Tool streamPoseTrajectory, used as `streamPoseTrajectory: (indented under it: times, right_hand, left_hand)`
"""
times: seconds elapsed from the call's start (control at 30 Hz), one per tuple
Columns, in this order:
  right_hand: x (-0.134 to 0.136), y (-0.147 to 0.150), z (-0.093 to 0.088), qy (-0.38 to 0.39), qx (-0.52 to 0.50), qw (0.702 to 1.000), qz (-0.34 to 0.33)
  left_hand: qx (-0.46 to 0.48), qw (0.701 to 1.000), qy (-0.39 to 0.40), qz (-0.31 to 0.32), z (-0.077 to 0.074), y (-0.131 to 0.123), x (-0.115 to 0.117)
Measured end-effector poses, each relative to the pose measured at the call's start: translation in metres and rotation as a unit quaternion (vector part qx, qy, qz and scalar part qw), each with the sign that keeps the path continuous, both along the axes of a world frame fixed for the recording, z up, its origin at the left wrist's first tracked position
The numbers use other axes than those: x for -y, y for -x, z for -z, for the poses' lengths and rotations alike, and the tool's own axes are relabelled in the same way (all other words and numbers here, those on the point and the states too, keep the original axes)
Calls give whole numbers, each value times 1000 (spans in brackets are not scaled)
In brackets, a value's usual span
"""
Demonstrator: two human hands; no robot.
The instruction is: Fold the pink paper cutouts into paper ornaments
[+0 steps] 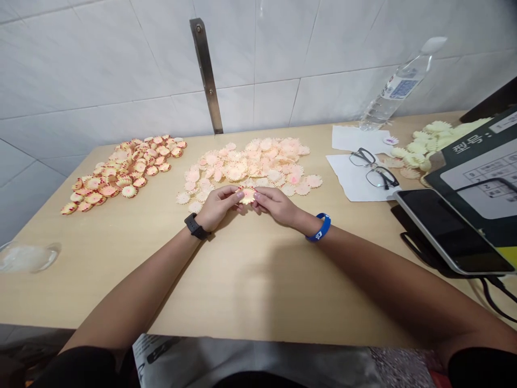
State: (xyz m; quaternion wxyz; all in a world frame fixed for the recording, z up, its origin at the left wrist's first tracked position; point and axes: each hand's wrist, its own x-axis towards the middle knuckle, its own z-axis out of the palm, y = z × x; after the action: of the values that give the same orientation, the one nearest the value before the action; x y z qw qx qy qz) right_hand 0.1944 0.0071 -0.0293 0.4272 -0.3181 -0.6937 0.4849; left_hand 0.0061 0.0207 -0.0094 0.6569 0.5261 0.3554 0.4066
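Between my two hands is a small, pale yellow flower-shaped piece (247,196) with a scalloped edge and a pinkish middle. My left hand (221,206), with a black watch at the wrist, pinches its left side between thumb and fingers. On the opposite edge, the thumb and fingers of my right hand (275,205) grip it too; a blue band is on that wrist. Just beyond my hands spreads a pile of pale pink and cream flower pieces (254,159). Farther left lies a heap of similar pieces with dark red edges (129,167).
On the right are eyeglasses (378,175) on white paper (343,180), a leaning plastic bottle (398,86), pale green flower pieces (438,134), a phone (454,229) and a dark printed box (480,161). A clear glass (30,257) lies at the left edge. A metal bracket (207,75) stands against the tiled wall.
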Motion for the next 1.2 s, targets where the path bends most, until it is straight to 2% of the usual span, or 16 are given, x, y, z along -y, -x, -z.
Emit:
streamPoseTrajectory:
  times: [0.17, 0.37, 0.47, 0.57, 0.63, 0.73, 0.83, 0.97, 1.2]
  right_hand:
    - [-5, -4, 1, 70, -50, 994, -68]
    - [-5, -7, 0, 79, -58, 992, -74]
    - [-7, -6, -1, 70, -44, 995, -48]
    - [-6, -2, -2, 44, -6, 999, 2]
    - [-3, 1, -3, -3, 24, 997, 76]
    - [3, 6, -4, -107, 74, 973, 189]
    - [9, 9, -3, -184, 119, 955, 201]
    - [11, 11, -1, -172, 137, 959, 178]
    - [9, 11, -2, -122, 149, 961, 200]
  left_hand:
    - [48, 996, 59, 46, 3, 5, -6]
    - [59, 992, 79, 76, 1, 9, -8]
    - [56, 992, 87, 69, -1, 9, -8]
    - [46, 995, 83, 36, -2, 7, -7]
    - [33, 998, 55, -1, 0, 5, -7]
    - [-1, 998, -1, -68, 3, 3, -6]
    - [-38, 993, -34, -102, 3, 2, -4]
    - [-59, 994, -43, -86, 0, 0, -1]
    - [-49, 998, -45, 17, -2, -3, 5]
